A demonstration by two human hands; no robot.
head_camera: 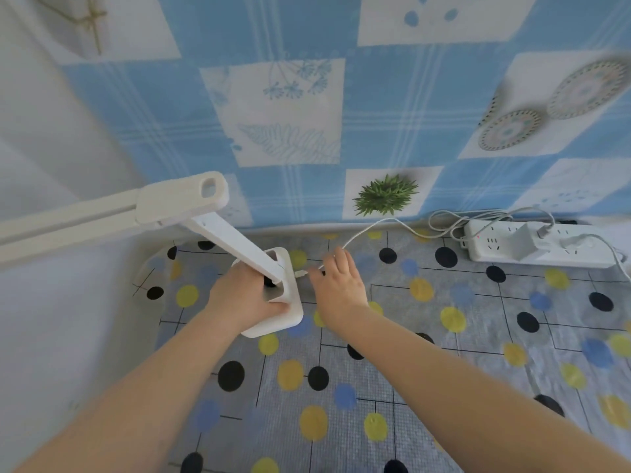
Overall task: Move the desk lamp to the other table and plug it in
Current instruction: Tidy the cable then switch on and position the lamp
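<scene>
A white folding desk lamp stands on the dotted tablecloth near the back left, its arm leaning up and left. My left hand grips the lamp's square base from the left. My right hand pinches the end of a white cable right beside the base, its small plug tip just short of the base's right side. The cable runs back and right to a white adapter seated in a white power strip.
The power strip lies along the back right by the wall, with looped grey cords around it. A blue and white patterned cloth covers the wall behind. A pale wall surface sits at the left. The dotted tablecloth spreads toward me.
</scene>
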